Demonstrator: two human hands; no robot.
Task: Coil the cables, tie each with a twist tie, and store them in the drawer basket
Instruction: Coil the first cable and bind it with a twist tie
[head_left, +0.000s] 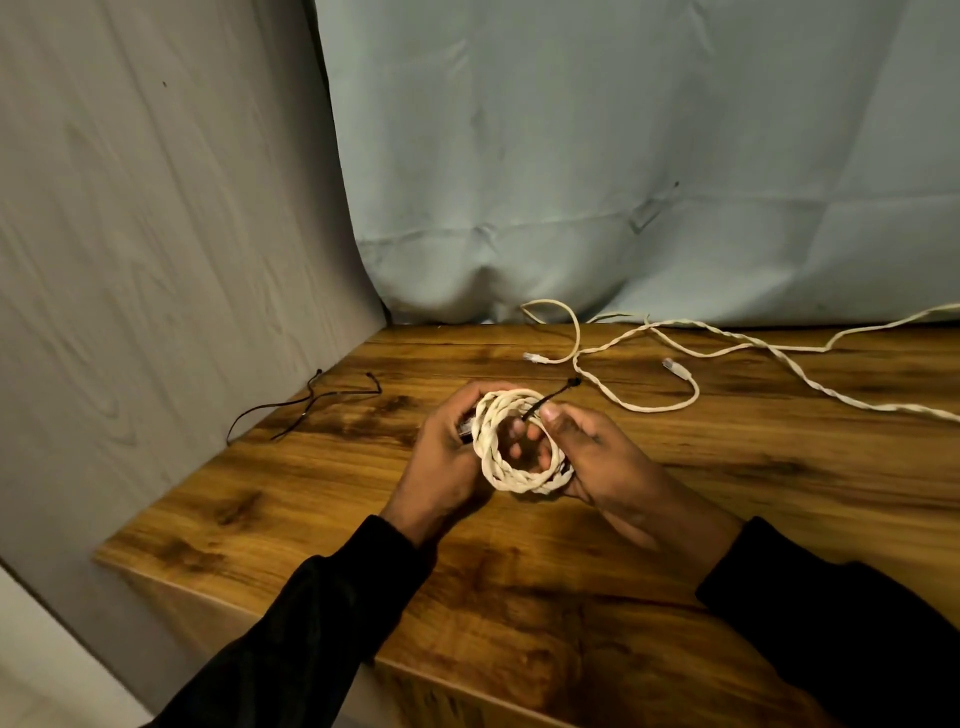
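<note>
A coiled cream twisted cable (511, 475) is held between both hands just above the wooden table (675, 519). My left hand (447, 457) grips the coil's left side. My right hand (592, 457) curls round the coil's right side, and its thumb and fingers pinch a black twist tie (556, 392) that sticks up over the coil's top edge. Loose cream cables (727, 345) with clear plugs lie uncoiled at the back right of the table. Two more black twist ties (311, 400) lie at the table's left edge.
A grey wood-grain panel (156, 260) stands along the left of the table. A pale blue cloth (623, 156) hangs behind it. The table's front-left corner (104, 558) lies near my left sleeve. No drawer basket is in view.
</note>
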